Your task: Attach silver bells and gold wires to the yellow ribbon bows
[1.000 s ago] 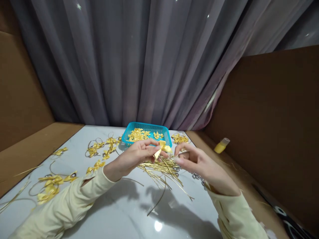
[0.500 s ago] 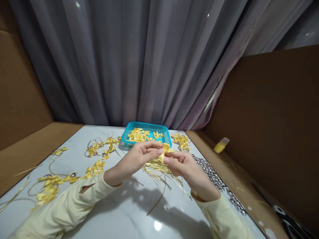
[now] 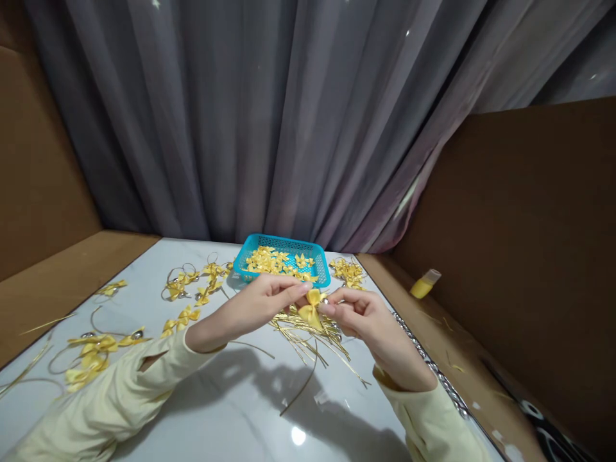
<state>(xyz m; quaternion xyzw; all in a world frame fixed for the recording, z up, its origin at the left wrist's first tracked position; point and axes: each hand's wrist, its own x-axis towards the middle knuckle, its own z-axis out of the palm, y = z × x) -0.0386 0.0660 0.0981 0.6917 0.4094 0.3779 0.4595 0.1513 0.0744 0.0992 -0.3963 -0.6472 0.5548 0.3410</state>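
Here there is no writing or label that can be read on anything. The left hand [image 3: 250, 311] and the right hand [image 3: 363, 314] meet over the white table [image 3: 231, 398]. Both pinch one small yellow bow [image 3: 310, 309] between thumb and fingertips, the left from its left side and the right from its right side. The bow is held up in the air, just above a heap of thin gold strings [image 3: 312, 333] that lie on the table under the hands. Behind the hands sits a blue basket [image 3: 289, 247] with many more yellow bows inside it. A small gold pile [image 3: 349, 273] lies just right of the basket. On the left side of the table lie finished bows on loops [image 3: 185, 285], spread well apart from the hands. A row of silver bells [image 3: 428, 366] runs along the right edge of the table, partly hidden by the right arm. A little yellow bottle [image 3: 423, 284] lies on the brown ledge further right. A grey curtain [image 3: 269, 115] hangs behind everything.
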